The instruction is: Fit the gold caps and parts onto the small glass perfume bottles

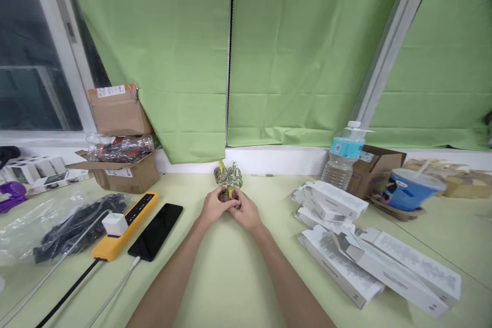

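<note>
Both hands are meeting at the middle of the tabletop [230, 277]. The left hand [215, 206] and right hand [246, 211] are pressing together, fingertips pinching a small gold-capped bottle [230, 193] between them. Its body is mostly hidden; the cap is showing on top, so the long axis is looking upright. Neither hand is nearer. Two glass bottles [234, 176] are standing just beyond at 12 o'clock, apart from the fingers. A black phone [156, 230] is lying at 9 o'clock, white boxes [334, 202] at 3 o'clock.

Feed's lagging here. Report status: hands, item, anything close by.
Left hand and right hand both closed on small bottle. Two more bottles just behind it. Phone off left.
</note>
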`<state>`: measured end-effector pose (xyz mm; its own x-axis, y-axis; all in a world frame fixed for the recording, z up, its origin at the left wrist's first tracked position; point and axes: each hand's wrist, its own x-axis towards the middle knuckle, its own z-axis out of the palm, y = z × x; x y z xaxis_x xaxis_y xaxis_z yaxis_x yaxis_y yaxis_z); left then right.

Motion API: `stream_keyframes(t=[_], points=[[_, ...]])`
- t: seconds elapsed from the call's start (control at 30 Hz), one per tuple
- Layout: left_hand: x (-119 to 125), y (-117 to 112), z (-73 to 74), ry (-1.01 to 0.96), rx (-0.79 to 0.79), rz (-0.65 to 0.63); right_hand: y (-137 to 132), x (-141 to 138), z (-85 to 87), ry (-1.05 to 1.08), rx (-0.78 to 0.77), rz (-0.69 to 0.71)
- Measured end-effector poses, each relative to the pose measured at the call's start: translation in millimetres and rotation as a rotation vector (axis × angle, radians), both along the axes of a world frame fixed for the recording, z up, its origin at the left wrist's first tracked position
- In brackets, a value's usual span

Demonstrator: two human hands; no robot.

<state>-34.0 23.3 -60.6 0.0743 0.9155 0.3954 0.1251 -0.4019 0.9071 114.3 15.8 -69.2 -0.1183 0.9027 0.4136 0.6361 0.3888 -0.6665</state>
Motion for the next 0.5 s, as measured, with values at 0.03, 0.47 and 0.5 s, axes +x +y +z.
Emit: stream_keyframes(t=[0.03, 0.47, 0.5], points=[[-0.4, 0.0, 0.1, 0.004, -0.005, -0.004, -0.1, -0.1, 0.0, 0.005, -0.007, -0.003], [-1.5, 0.2, -0.7, 0.034, 0.010, 0.005, 2.5, 1.4, -2.2, 0.039, 0.004, 0.023], [-1.8, 0.1, -0.7, 0.037, 0.011, 0.001, 2.3, 1.5, -2.0, 0.047, 0.002, 0.022]])
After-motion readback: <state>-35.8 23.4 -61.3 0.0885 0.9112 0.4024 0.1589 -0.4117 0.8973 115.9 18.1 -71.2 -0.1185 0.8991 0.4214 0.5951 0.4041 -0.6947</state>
